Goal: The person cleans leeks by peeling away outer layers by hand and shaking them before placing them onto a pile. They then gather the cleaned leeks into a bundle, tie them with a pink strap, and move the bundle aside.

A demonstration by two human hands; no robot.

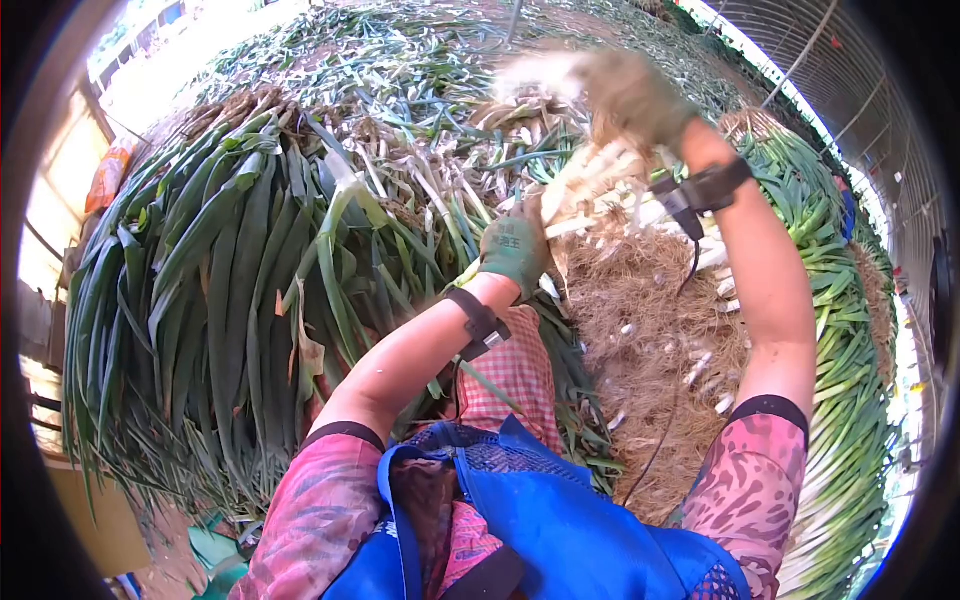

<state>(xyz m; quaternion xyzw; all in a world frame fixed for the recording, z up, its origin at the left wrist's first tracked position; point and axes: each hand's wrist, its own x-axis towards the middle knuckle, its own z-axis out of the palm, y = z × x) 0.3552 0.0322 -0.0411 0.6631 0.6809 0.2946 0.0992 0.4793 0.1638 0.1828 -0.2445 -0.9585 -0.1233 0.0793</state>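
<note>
My left hand (515,248), in a green glove with printed lettering, is closed around a green onion (462,278) low over the middle of the pile. White onion stalks (590,185) with stringy roots lie just to its right. Higher up and to the right, my right hand (640,98) is in a soiled glove and smeared by motion. A pale, blurred shape (540,75) reaches left from its fingers; I cannot make out what it is or whether it is held. Both wrists carry black straps.
A big heap of green onions (220,250) with drooping leaves rises at left. Trimmed roots and white scraps (660,330) cover the ground at centre right. Stacked green onions (840,380) line the right side. Loose leaves (400,60) spread beyond. A thin black cable (665,430) hangs from the right wrist.
</note>
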